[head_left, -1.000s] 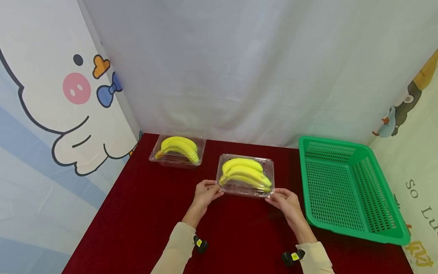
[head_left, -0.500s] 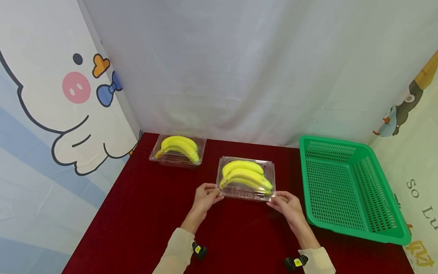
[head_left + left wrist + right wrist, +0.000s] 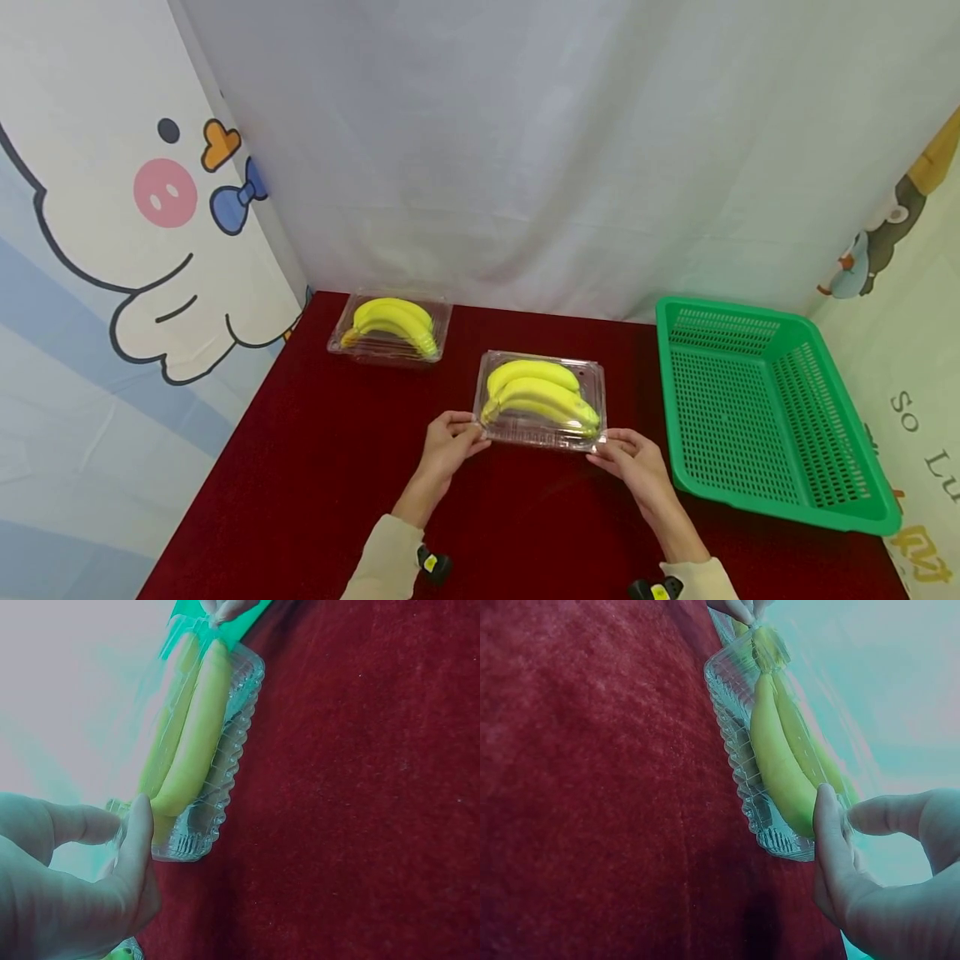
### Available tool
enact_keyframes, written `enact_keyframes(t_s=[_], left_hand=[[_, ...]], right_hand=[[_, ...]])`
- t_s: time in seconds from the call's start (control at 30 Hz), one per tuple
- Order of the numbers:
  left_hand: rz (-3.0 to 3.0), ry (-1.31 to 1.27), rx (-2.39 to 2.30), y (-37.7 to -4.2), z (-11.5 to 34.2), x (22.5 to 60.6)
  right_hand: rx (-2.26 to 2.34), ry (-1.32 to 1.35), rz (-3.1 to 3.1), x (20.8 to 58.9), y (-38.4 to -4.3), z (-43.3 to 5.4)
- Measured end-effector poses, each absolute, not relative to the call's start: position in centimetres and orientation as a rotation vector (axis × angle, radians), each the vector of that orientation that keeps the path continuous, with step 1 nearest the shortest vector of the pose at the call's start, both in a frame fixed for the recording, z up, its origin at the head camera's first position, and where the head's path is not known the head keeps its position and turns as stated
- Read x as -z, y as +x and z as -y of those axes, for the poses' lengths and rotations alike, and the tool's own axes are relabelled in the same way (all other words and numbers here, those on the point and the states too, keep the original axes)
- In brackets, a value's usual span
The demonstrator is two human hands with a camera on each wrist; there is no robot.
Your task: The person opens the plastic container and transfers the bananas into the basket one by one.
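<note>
The person's left hand [image 3: 442, 454] pinches the near left corner of a clear container [image 3: 525, 436], thumb and fingers closed narrowly on its edge; the right hand [image 3: 641, 471] pinches the near right corner likewise. Bananas [image 3: 538, 393] lie inside. The container is over the middle of the red-covered worktop [image 3: 322, 467], left of a green basket [image 3: 735, 417]; whether its base touches, one cannot tell.

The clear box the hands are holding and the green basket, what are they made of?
The clear banana box seems to be thin, shiny plastic: you can see the bananas through it, and its ribbed edges glint. The green basket looks like thicker, smooth plastic with a soft sheen: it is green all over, with rows of slots.
</note>
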State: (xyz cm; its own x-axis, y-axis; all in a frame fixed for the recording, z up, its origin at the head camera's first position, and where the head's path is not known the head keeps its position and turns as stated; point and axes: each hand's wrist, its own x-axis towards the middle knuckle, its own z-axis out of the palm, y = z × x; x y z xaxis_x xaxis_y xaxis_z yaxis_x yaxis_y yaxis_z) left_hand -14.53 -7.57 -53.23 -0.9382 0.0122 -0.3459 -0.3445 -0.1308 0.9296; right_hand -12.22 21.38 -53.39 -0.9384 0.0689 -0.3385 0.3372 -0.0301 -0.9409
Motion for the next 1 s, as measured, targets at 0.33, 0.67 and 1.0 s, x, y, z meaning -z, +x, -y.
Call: enact_keyframes(t_s=[0.33,0.67,1.0], left_hand=[[-1.897,-0.339,-2.159,-13.5,7.8,53.5],[-1.888,-0.321,-2.158,-12.6,8.1,53.4],[-1.895,-0.287,-2.146,-11.4,8.3,53.4]], right_hand=[[2.099,0.46,-2.006,53.4,-11.5,-21.4],[2.116,0.466,-1.973,53.8,-10.7,-21.6],[2.083,0.477,-1.984,54.0,-9.6,-21.7]])
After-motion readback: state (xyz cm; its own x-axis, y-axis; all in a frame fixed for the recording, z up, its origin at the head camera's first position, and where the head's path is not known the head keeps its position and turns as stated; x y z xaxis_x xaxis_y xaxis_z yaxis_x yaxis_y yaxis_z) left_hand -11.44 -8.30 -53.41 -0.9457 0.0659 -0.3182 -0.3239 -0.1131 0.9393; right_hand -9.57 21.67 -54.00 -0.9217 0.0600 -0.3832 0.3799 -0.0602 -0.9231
